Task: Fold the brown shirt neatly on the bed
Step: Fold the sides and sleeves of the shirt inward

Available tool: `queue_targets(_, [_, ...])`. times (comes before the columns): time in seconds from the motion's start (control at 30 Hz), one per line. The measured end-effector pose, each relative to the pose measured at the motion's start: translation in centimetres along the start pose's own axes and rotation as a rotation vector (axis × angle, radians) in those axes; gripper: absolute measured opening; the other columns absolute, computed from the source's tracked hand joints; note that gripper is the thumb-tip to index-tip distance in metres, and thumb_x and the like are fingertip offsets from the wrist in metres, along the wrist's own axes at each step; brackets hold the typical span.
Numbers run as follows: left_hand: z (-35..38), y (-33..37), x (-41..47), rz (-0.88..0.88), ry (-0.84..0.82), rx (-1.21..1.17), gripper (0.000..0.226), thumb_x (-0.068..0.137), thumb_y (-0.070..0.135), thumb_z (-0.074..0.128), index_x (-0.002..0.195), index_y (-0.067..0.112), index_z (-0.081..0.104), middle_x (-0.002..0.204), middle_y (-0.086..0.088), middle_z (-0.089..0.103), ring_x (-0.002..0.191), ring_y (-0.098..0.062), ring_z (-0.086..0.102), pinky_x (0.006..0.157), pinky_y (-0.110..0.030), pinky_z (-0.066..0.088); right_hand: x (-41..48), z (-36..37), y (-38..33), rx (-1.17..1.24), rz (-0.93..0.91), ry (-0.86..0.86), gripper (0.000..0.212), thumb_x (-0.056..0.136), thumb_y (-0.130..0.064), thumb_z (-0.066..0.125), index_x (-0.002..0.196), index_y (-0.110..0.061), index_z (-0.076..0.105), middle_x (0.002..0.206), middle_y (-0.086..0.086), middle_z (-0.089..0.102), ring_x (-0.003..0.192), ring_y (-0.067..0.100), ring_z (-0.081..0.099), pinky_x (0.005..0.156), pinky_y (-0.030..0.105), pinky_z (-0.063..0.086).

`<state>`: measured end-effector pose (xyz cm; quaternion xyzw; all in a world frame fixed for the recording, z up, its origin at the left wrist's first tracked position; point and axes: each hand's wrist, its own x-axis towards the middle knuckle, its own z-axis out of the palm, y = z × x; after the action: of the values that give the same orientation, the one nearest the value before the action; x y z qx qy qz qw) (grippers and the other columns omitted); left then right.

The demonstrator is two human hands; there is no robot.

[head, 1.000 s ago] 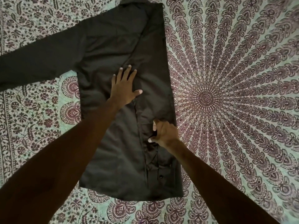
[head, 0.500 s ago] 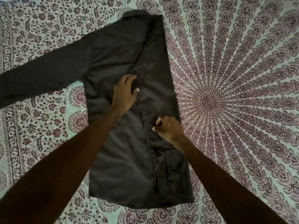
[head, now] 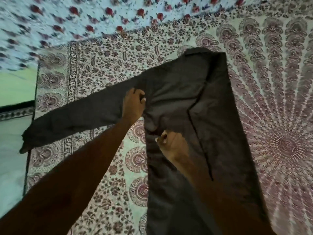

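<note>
The brown shirt [head: 220,126] lies flat on the patterned bed cover [head: 279,82], collar at the far end. Its right side is folded in over the body, and its left sleeve [head: 76,117] stretches out to the left. My left hand [head: 133,106] rests where that sleeve meets the body, its fingers curled into the cloth. My right hand [head: 172,143] is lower, near the body's left edge, with fingers closed on puckered fabric. My forearms hide part of the shirt's lower half.
A pale sheet with red flowers [head: 84,17] lies beyond the cover's far border. The cover's left edge [head: 32,133] runs close to the sleeve cuff, with a pale green surface [head: 15,85] past it.
Both hands moved left. My left hand went from the middle of the shirt to the sleeve's shoulder and curled shut. My right hand left the folded strip for the body's left side.
</note>
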<state>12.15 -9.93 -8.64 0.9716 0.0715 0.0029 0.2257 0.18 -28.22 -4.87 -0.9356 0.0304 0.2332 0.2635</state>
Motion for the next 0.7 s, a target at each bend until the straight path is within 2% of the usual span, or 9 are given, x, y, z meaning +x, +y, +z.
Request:
queue_targets(0.07, [-0.2,-1.3,2.2,-0.002,-0.016,0.060,0.035,0.089,0.029,0.059,0.119,0.012,0.056,0.125,-0.019,0.052,0.116,-0.039,0.049,0.097,-0.049,0.043,0.4,1.9,-1.8,-0.063,-0.037,0.025,0.037,0.089,-0.052,0.052,0.104,-0.020,0.060,0.104,0.010,0.066,0.101,0.034,0.062,0.082,0.037,0.049])
queue_targets(0.17, [-0.3,-2.3,5.4,-0.056,-0.129,0.128,0.058,0.094,0.042,0.052,0.141,0.011,0.038,0.147,-0.020,0.037,0.134,-0.040,0.035,0.109,-0.054,0.030,1.0,3.7,-3.3,-0.148,-0.113,0.062,0.041,0.089,-0.054,0.050,0.103,-0.017,0.061,0.102,0.011,0.067,0.094,0.034,0.064,0.075,0.035,0.047])
queue_targets(0.3, [-0.3,-3.1,7.9,-0.070,-0.133,0.166,0.066,0.092,0.051,0.051,0.143,0.012,0.035,0.148,-0.021,0.032,0.137,-0.043,0.028,0.111,-0.057,0.025,0.9,5.1,-4.1,-0.142,-0.201,0.143,0.032,0.093,-0.039,0.051,0.104,-0.012,0.063,0.098,0.013,0.067,0.083,0.036,0.066,0.066,0.036,0.047])
queue_targets(0.4, [-1.0,-2.6,8.7,-0.114,-0.132,0.190,0.056,0.090,0.048,0.055,0.133,0.014,0.048,0.143,-0.019,0.039,0.137,-0.041,0.027,0.111,-0.054,0.021,0.7,4.7,-4.4,-0.139,-0.186,0.132,0.024,0.090,-0.032,0.051,0.095,-0.012,0.065,0.092,0.012,0.069,0.081,0.034,0.067,0.064,0.035,0.049])
queue_targets(0.5, [-1.6,-1.9,9.6,-0.198,-0.112,0.015,0.038,0.088,0.041,0.060,0.114,0.014,0.064,0.127,-0.013,0.056,0.130,-0.037,0.039,0.109,-0.050,0.025,0.5,3.6,-3.6,-0.041,-0.107,0.152,0.025,0.090,-0.035,0.050,0.088,-0.013,0.063,0.087,0.009,0.070,0.079,0.031,0.067,0.066,0.034,0.050])
queue_targets(0.57, [-2.0,-1.0,10.4,-0.307,-0.145,-0.172,0.039,0.086,0.040,0.063,0.111,0.010,0.064,0.113,-0.012,0.065,0.114,-0.032,0.055,0.096,-0.038,0.040,0.2,2.6,-2.3,0.116,-0.033,0.207,0.021,0.089,-0.034,0.053,0.087,-0.015,0.062,0.081,0.007,0.071,0.075,0.029,0.067,0.065,0.033,0.050])
queue_targets(0.63, [-2.4,0.3,11.3,-0.433,-0.203,-0.367,0.046,0.082,0.039,0.069,0.112,0.005,0.062,0.108,-0.012,0.066,0.102,-0.027,0.062,0.081,-0.030,0.046,0.1,2.0,-0.2,0.250,0.024,0.256,0.015,0.088,-0.029,0.057,0.089,-0.014,0.059,0.077,0.006,0.070,0.074,0.031,0.067,0.066,0.035,0.050])
queue_targets(0.7, [-2.6,2.2,12.0,-0.508,-0.250,-0.507,0.053,0.078,0.034,0.076,0.115,0.000,0.060,0.109,-0.011,0.065,0.099,-0.025,0.062,0.083,-0.031,0.051,-0.3,1.6,1.8,0.294,0.062,0.260,0.012,0.089,-0.027,0.056,0.089,-0.016,0.056,0.073,0.004,0.068,0.071,0.031,0.066,0.065,0.036,0.051])
